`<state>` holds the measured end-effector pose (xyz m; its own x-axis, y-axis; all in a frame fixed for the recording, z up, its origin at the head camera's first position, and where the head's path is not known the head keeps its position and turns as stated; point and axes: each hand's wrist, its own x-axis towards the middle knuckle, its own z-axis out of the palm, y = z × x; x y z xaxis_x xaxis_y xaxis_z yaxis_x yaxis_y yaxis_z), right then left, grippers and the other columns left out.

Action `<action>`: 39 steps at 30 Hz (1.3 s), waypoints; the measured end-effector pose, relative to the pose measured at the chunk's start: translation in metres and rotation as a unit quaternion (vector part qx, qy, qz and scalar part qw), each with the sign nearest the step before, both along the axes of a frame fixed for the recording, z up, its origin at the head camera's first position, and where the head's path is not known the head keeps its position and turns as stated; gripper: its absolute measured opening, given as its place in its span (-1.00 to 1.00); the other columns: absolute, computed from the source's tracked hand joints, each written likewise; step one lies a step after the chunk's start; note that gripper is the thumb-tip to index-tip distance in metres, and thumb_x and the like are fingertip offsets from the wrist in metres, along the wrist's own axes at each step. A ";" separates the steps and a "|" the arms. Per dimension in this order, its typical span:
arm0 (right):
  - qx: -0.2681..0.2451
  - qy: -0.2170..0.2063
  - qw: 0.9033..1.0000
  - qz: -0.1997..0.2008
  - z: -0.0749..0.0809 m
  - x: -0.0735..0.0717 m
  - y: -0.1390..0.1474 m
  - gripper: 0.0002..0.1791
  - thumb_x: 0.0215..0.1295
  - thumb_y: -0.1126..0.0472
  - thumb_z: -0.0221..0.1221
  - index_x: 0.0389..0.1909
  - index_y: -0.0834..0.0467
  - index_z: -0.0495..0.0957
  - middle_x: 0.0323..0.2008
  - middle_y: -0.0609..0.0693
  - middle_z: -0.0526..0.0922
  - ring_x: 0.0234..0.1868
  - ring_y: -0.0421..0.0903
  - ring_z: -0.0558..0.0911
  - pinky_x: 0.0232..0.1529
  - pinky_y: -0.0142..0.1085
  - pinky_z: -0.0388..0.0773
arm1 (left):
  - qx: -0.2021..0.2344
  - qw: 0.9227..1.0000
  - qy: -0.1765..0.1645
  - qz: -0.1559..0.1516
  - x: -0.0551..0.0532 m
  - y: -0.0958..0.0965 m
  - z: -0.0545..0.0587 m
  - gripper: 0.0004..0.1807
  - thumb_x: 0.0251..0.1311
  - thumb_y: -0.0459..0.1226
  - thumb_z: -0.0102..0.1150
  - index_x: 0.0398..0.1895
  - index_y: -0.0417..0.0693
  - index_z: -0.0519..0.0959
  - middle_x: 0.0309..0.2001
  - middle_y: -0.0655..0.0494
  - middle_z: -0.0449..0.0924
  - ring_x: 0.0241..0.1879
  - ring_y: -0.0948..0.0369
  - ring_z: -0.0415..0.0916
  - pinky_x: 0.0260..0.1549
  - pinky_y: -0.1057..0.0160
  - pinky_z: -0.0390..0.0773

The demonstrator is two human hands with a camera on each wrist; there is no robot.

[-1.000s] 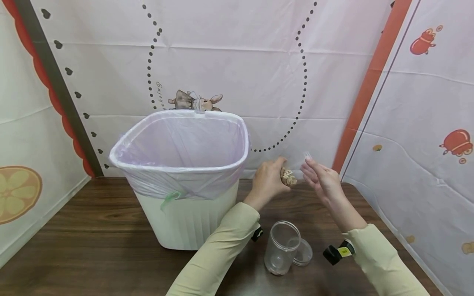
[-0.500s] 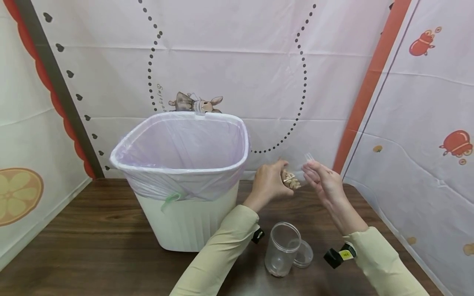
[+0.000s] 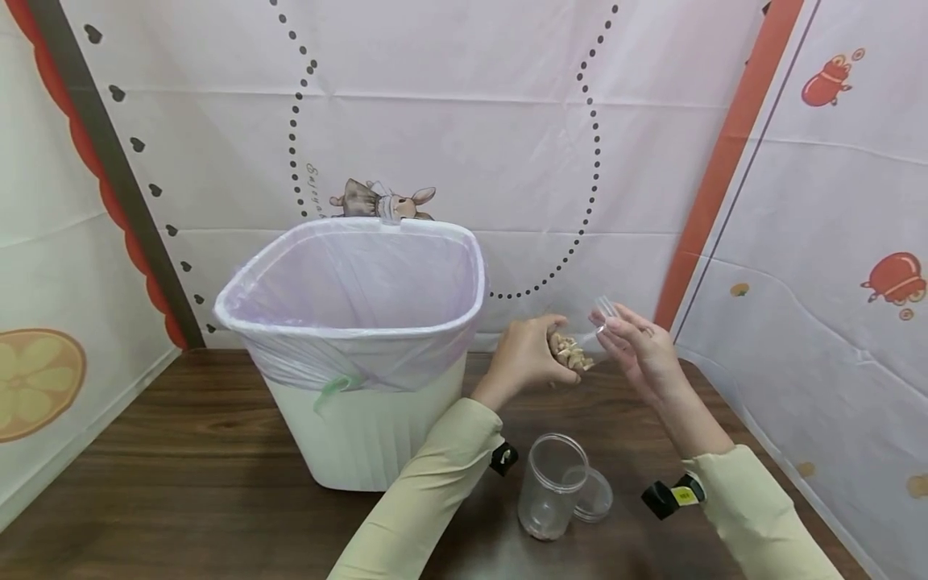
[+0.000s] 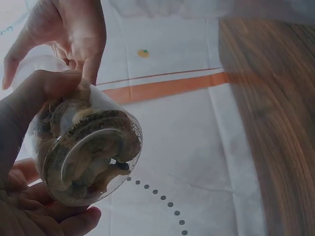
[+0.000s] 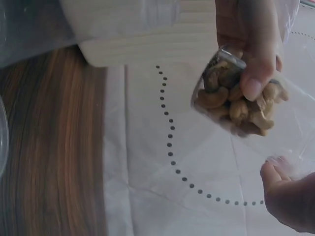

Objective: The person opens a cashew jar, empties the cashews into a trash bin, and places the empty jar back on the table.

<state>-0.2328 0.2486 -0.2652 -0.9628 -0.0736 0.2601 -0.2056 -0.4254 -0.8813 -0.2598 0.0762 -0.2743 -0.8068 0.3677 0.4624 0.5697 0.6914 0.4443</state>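
Observation:
My left hand [image 3: 525,354] grips a clear plastic jar of cashews [image 3: 569,352] above the back of the table. The jar lies tilted on its side, its base facing the camera in the left wrist view, with nuts [image 4: 93,162] gathered at that end. At the opposite, clear end is my right hand [image 3: 645,346], thumb and fingers curled round the plastic. The left thumb presses on the jar's side in the right wrist view, where cashews [image 5: 241,110] show through the wall. Part of the jar's clear end is hidden by the right hand.
A white bin [image 3: 362,439] lined with a pale purple bag stands left of the hands. Nearer me, a second clear jar [image 3: 547,499] stands open with some residue at its bottom, its clear lid [image 3: 596,498] beside it. Printed cloth walls enclose the wooden table [image 3: 181,451].
The cashew jar has shifted slightly right and shows more nuts. My right hand has moved a little right, and its fingers have curled in at the jar's clear end.

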 end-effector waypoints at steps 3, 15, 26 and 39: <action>0.010 -0.010 1.000 0.011 0.000 0.000 0.002 -0.18 0.21 0.31 0.10 0.31 0.49 -0.19 -0.19 -0.06 0.63 -0.06 -0.21 0.57 0.04 -0.42 0.40 | -0.011 1.000 -0.003 0.003 0.000 -0.001 -0.001 -0.17 -0.54 -0.01 0.51 0.04 0.08 0.52 -0.13 0.18 0.63 -0.19 0.20 0.53 -0.15 0.31 0.44; 0.010 -0.101 0.994 -0.037 0.003 0.005 0.000 -0.54 0.16 0.18 0.18 -0.03 0.30 0.24 -0.30 -0.14 0.63 -0.21 -0.24 0.63 -0.13 -0.45 0.50 | -0.044 0.997 0.044 0.037 -0.004 0.000 -0.006 -0.18 -0.54 -0.07 0.50 0.04 0.09 0.49 -0.28 0.14 0.64 -0.32 0.18 0.54 -0.31 0.30 0.48; 0.047 -0.125 0.988 -0.079 0.005 0.001 -0.008 -0.26 0.14 0.13 0.21 0.25 0.36 0.12 -0.42 -0.18 0.65 -0.21 -0.28 0.62 -0.15 -0.50 0.49 | -0.051 0.995 0.069 0.050 -0.005 0.001 -0.010 -0.20 -0.56 -0.07 0.48 0.02 0.10 0.50 -0.32 0.15 0.61 -0.33 0.19 0.54 -0.35 0.31 0.48; -0.001 -0.074 0.997 -0.015 -0.004 -0.007 0.002 -0.15 0.20 0.30 0.11 0.33 0.45 -0.22 -0.28 -0.07 0.64 -0.14 -0.24 0.60 0.01 -0.44 0.42 | -0.038 0.998 0.029 0.041 -0.005 0.003 -0.007 -0.19 -0.55 -0.05 0.50 0.03 0.08 0.50 -0.24 0.14 0.62 -0.29 0.17 0.54 -0.31 0.29 0.49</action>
